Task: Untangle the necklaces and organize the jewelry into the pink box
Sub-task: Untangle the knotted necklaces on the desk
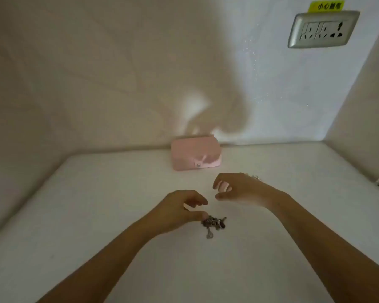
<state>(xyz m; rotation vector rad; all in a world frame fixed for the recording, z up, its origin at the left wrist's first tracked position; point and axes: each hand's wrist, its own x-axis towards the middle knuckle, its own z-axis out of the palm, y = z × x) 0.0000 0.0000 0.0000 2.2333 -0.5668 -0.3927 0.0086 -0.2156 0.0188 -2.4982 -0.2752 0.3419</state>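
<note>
Starting out, your loosely curled left hand (179, 212) rests its thumb on the tangled necklaces (213, 223) near centre, your right hand (239, 189) hovers relaxed and empty, and the pink box (196, 154) sits closed at the far wall, so nothing seems sorted yet.

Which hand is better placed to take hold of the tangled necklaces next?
Left. The left hand has its thumb against the tangled necklaces, with the index finger just above them. The right hand hovers farther back, apart from the tangle, nearer the closed pink box.
</note>
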